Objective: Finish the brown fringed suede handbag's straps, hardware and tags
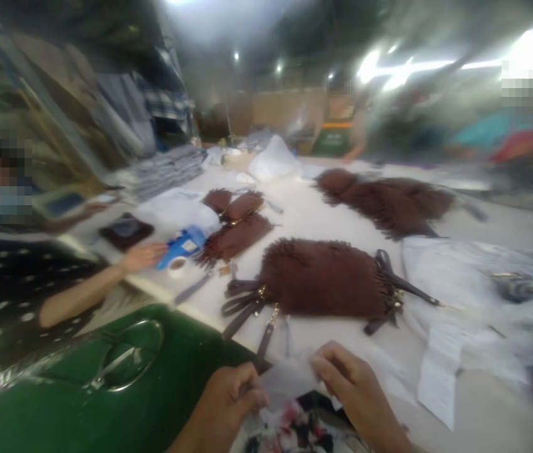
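Observation:
My left hand (228, 393) and my right hand (348, 380) are at the near table edge, both pinching a thin white sheet or wrapper (287, 380) between them. Below it lies something patterned in red, white and black (294, 431). Just beyond my hands lies a brown fringed bag (323, 277) with dark straps (242, 308) and gold hardware pointing toward me. The picture is blurred by motion.
More brown fringed bags (235, 226) and another pile of them (389, 198) lie farther back on the white table (483, 409). White wrapping (474, 302) is at the right. A green bag (106, 377) sits at the left. A co-worker's hand (141, 257) reaches beside a blue object (181, 245).

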The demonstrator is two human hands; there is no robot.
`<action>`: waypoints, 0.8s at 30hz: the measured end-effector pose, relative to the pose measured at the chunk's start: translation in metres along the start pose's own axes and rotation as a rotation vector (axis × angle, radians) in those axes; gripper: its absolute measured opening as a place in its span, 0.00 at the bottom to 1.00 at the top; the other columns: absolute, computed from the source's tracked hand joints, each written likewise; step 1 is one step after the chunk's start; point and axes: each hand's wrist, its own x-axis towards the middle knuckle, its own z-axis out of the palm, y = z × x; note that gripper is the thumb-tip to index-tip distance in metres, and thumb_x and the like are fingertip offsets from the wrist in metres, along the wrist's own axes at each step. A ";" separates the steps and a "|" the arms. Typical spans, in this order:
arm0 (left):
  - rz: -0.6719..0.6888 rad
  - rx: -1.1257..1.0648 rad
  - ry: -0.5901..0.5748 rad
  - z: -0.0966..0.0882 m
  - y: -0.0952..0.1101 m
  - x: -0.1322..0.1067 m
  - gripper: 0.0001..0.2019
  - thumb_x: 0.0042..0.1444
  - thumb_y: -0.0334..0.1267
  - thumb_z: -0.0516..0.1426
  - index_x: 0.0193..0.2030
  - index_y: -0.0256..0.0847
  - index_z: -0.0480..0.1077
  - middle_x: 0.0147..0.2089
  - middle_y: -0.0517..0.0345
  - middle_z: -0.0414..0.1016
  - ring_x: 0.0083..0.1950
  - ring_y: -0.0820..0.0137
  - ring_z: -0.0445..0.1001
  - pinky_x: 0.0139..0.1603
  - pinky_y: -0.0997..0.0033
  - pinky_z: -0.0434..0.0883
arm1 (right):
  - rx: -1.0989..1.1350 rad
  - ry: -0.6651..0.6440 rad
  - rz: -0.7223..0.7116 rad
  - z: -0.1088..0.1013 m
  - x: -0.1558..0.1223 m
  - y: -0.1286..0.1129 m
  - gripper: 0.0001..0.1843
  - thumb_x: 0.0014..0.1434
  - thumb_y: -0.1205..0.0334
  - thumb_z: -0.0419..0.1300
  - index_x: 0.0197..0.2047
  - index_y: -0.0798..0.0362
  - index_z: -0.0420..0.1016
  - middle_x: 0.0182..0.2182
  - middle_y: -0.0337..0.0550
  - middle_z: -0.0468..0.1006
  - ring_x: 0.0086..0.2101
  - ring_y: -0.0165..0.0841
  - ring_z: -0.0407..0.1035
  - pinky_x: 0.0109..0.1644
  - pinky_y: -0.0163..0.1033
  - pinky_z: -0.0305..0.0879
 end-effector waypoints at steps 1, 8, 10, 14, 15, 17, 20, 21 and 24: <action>0.001 0.060 0.040 -0.010 -0.005 -0.011 0.13 0.56 0.43 0.56 0.26 0.38 0.69 0.24 0.62 0.71 0.29 0.71 0.69 0.31 0.75 0.58 | 0.007 -0.039 -0.021 0.015 0.005 -0.004 0.18 0.60 0.48 0.55 0.26 0.52 0.65 0.19 0.32 0.62 0.23 0.27 0.57 0.27 0.32 0.52; -0.154 0.079 -0.102 -0.036 -0.080 -0.042 0.25 0.61 0.58 0.48 0.24 0.39 0.68 0.25 0.59 0.72 0.28 0.69 0.68 0.32 0.73 0.59 | -0.147 -0.137 -0.069 0.097 0.022 -0.003 0.15 0.58 0.55 0.59 0.23 0.53 0.65 0.19 0.31 0.65 0.24 0.26 0.59 0.27 0.32 0.48; -0.159 -0.123 -0.158 -0.031 -0.104 -0.037 0.25 0.57 0.60 0.52 0.30 0.38 0.71 0.30 0.57 0.74 0.34 0.67 0.71 0.35 0.73 0.63 | -0.180 -0.149 -0.066 0.111 0.018 0.007 0.14 0.57 0.57 0.60 0.23 0.53 0.66 0.20 0.32 0.68 0.24 0.26 0.61 0.28 0.32 0.48; -0.219 -0.522 -0.131 -0.012 -0.142 -0.014 0.27 0.42 0.60 0.65 0.38 0.38 0.70 0.32 0.56 0.76 0.34 0.66 0.72 0.35 0.72 0.64 | -0.170 -0.138 -0.014 0.128 0.012 0.024 0.13 0.56 0.57 0.61 0.24 0.53 0.70 0.20 0.32 0.71 0.24 0.26 0.62 0.27 0.31 0.50; -0.234 -0.559 -0.132 -0.006 -0.148 -0.009 0.27 0.40 0.59 0.66 0.35 0.37 0.69 0.29 0.57 0.75 0.30 0.68 0.70 0.32 0.73 0.63 | -0.168 -0.118 0.003 0.129 0.012 0.027 0.13 0.56 0.57 0.61 0.24 0.53 0.70 0.20 0.32 0.72 0.24 0.26 0.63 0.27 0.31 0.50; -0.243 -0.582 -0.129 0.001 -0.157 -0.002 0.26 0.38 0.58 0.67 0.28 0.37 0.66 0.24 0.61 0.71 0.24 0.74 0.65 0.27 0.75 0.58 | -0.158 -0.082 0.034 0.131 0.012 0.033 0.14 0.56 0.56 0.61 0.23 0.53 0.70 0.20 0.33 0.72 0.23 0.26 0.64 0.27 0.31 0.52; -0.219 -0.508 -0.039 0.001 -0.162 -0.002 0.25 0.41 0.59 0.65 0.24 0.37 0.65 0.21 0.63 0.67 0.23 0.76 0.60 0.26 0.75 0.54 | -0.103 -0.093 0.107 0.127 0.009 0.049 0.18 0.59 0.53 0.57 0.22 0.53 0.69 0.16 0.33 0.69 0.19 0.26 0.62 0.25 0.32 0.55; -0.209 -0.457 0.003 -0.002 -0.163 -0.005 0.25 0.43 0.59 0.64 0.24 0.37 0.65 0.21 0.63 0.67 0.23 0.75 0.60 0.27 0.74 0.54 | -0.083 -0.094 0.139 0.125 0.007 0.056 0.19 0.61 0.51 0.55 0.22 0.53 0.69 0.15 0.32 0.68 0.17 0.26 0.61 0.25 0.32 0.56; -0.192 -0.330 0.102 -0.013 -0.166 -0.015 0.23 0.48 0.58 0.61 0.24 0.37 0.66 0.21 0.64 0.65 0.24 0.75 0.59 0.27 0.74 0.52 | -0.023 -0.055 0.224 0.121 0.004 0.080 0.21 0.61 0.46 0.52 0.27 0.52 0.71 0.16 0.34 0.70 0.17 0.28 0.62 0.23 0.33 0.58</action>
